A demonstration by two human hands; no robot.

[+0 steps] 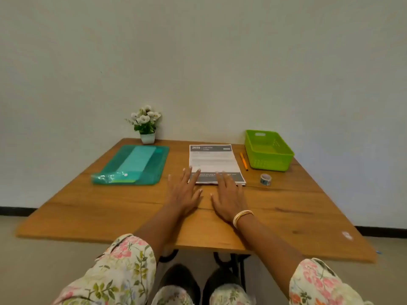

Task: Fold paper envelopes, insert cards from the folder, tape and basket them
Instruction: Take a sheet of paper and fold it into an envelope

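A stack of printed paper sheets [212, 160] lies flat at the middle of the wooden table [110, 212]. My left hand [184, 191] rests palm down with spread fingers, its fingertips on the stack's near left corner. My right hand [229, 198] lies flat beside it, fingertips touching the stack's near edge. Both hands hold nothing. A teal translucent folder [134, 165] with light cards inside lies to the left. A green plastic basket [268, 150] stands at the back right. A small roll of tape [265, 179] sits right of the paper.
A yellow pencil [244, 161] lies between the paper and the basket. A small pot of white flowers [146, 124] stands at the table's back edge against the wall. The table's near edge is just above my knees.
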